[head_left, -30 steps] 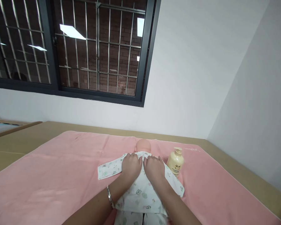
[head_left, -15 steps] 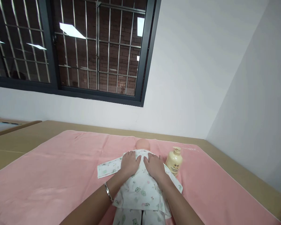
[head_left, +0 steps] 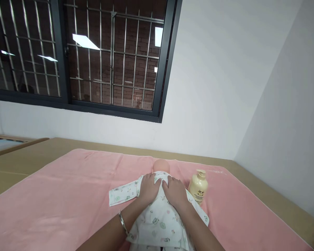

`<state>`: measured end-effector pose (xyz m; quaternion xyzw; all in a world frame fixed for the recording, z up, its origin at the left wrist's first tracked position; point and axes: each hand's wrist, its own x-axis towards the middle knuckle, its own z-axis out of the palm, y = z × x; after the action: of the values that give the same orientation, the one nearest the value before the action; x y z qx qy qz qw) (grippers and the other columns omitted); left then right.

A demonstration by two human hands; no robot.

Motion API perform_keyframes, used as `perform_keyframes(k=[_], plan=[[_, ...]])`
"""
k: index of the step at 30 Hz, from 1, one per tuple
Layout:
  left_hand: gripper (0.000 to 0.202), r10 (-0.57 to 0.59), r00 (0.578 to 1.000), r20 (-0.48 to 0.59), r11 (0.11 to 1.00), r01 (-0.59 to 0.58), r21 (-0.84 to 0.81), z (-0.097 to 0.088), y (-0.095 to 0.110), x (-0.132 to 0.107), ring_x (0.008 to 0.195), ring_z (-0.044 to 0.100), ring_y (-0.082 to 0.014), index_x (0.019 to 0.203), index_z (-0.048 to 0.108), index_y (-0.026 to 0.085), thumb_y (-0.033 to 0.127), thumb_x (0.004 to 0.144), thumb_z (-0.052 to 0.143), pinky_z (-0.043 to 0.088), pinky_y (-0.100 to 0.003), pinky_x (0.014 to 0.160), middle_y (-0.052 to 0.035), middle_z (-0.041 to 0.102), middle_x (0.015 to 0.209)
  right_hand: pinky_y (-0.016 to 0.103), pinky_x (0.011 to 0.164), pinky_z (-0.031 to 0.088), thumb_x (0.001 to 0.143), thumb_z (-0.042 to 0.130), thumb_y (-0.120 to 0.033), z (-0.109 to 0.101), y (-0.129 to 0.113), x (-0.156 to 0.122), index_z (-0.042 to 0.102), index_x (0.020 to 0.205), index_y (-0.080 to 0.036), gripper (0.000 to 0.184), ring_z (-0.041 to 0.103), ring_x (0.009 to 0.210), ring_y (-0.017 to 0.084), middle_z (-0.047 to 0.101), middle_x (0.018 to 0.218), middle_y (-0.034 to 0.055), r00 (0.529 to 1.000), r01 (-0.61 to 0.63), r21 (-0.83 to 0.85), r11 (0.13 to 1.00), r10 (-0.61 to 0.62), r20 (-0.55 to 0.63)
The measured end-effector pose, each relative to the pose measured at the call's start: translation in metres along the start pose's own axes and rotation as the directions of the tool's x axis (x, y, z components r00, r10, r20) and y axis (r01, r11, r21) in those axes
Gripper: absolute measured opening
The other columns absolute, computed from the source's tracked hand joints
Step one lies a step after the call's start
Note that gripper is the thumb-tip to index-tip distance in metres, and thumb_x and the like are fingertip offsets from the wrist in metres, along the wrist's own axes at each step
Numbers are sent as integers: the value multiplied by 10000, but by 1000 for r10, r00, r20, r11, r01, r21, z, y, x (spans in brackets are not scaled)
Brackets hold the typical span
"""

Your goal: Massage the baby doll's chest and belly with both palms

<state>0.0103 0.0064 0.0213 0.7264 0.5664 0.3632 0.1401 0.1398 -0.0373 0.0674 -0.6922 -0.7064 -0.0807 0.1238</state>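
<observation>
A baby doll (head_left: pixel 161 165) lies on a pink blanket (head_left: pixel 68 195), its bald head toward the wall. It wears a white top (head_left: pixel 158 219) printed with small green and pink figures, its sleeves spread to both sides. My left hand (head_left: pixel 149 188) rests flat on the left of the doll's upper body, fingers stretched out. Flat on the right side lies my right hand (head_left: pixel 176 191), its thumb close to the left thumb. A silver bangle (head_left: pixel 123 222) is on my left wrist. The doll's lower part is mostly out of frame.
A pale yellow pump bottle (head_left: pixel 199 186) stands on the blanket just right of the doll, behind the right sleeve. The tan table (head_left: pixel 75 141) meets a white wall (head_left: pixel 204 87) at the back. Above it is a dark-framed window (head_left: pixel 157 115) with metal bars outside.
The whole view has shifted slightly, so everything sits a little lower and the doll's trousers show less. Both hands stay on the doll's upper body in nearly the same place.
</observation>
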Motion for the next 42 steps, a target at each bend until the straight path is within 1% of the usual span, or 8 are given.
perform_keyframes(k=[8, 15, 18, 24, 30, 32, 37, 42], plan=[[340, 117, 984, -131, 992, -111, 52, -5, 6, -14, 1092, 574, -254, 1045, 661, 183, 277, 917, 361, 411, -401, 987, -94, 671, 1112, 390, 923, 354, 984, 296, -298, -9, -22, -12, 655, 1027, -92, 416, 624, 1011, 281, 681, 1007, 204, 1000, -11, -83, 997, 10, -14], [381, 202, 975, -95, 973, -188, 135, -8, 11, -15, 1155, 545, -260, 1206, 587, 128, 236, 928, 351, 390, -410, 1022, -116, 641, 1193, 373, 986, 331, 967, 320, -353, -2, -6, -1, 568, 1241, -104, 445, 507, 1216, 279, 578, 1297, 172, 999, -12, 63, 998, 10, 32], [369, 243, 964, -104, 966, -232, 111, -7, 10, -15, 1147, 550, -247, 1197, 591, 150, 210, 921, 353, 390, -402, 1026, -95, 643, 1197, 347, 960, 345, 973, 306, -322, -4, -8, -5, 572, 1232, -122, 421, 544, 1160, 261, 609, 1246, 161, 1000, 24, 62, 998, -25, 16], [316, 150, 978, -144, 987, -139, 84, -9, 10, -17, 1090, 579, -252, 1099, 638, 175, 262, 895, 413, 425, -402, 984, -91, 670, 1120, 394, 870, 389, 979, 268, -306, -10, -25, -16, 634, 1086, -94, 436, 612, 1013, 307, 670, 1043, 189, 991, -135, -67, 989, 136, 8], [352, 272, 954, -126, 962, -265, 69, -8, 11, -18, 1145, 561, -248, 1165, 605, 168, 202, 897, 379, 406, -435, 1036, -98, 645, 1196, 383, 1055, 280, 971, 289, -277, -5, -7, -6, 453, 1375, -70, 483, 408, 1325, 278, 477, 1414, 177, 998, 37, 30, 999, -39, 48], [347, 328, 932, -157, 945, -324, 53, -9, 11, -21, 1137, 570, -231, 1127, 619, 178, 163, 885, 371, 409, -418, 1044, -93, 653, 1183, 386, 1053, 281, 965, 281, -243, -9, -9, -7, 448, 1379, -70, 478, 418, 1315, 282, 493, 1399, 177, 996, 66, 16, 998, -67, 62], [334, 230, 959, -164, 972, -220, 78, -11, 12, -22, 1144, 562, -248, 1111, 629, 167, 184, 876, 391, 423, -419, 1028, -99, 651, 1180, 400, 957, 352, 943, 311, -214, -20, -22, -18, 612, 1147, -74, 389, 587, 1065, 303, 656, 1096, 201, 995, 10, -66, 998, -3, 96], [359, 210, 969, -132, 976, -200, 85, -9, 11, -17, 1144, 557, -260, 1169, 609, 155, 216, 883, 399, 409, -444, 1031, -100, 644, 1202, 381, 1036, 307, 959, 307, -301, -8, -5, -8, 525, 1305, -93, 459, 458, 1276, 279, 540, 1344, 181, 998, 23, 81, 996, -28, 64]])
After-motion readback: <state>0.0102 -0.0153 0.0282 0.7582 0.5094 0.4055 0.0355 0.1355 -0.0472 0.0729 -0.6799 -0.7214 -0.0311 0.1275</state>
